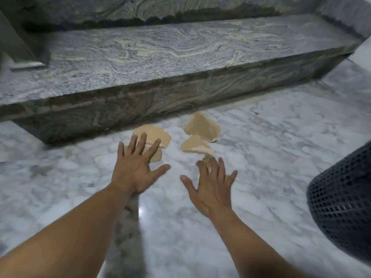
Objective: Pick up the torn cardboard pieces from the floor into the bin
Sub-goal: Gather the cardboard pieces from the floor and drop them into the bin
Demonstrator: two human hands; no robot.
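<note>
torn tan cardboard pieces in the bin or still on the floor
Out: the torn tan cardboard pieces lie on the white marble floor, apart from the dark mesh bin.

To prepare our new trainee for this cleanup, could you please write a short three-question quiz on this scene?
1. True or false: the left hand and right hand each grip a cardboard piece.
2. Where is the mesh bin? A: at the right edge of view. B: between the hands. C: behind the cardboard.
3. Fill in: the torn pieces lie on the marble ___.
Key: 1 false, both are open and spread; 2 A; 3 floor.
</note>
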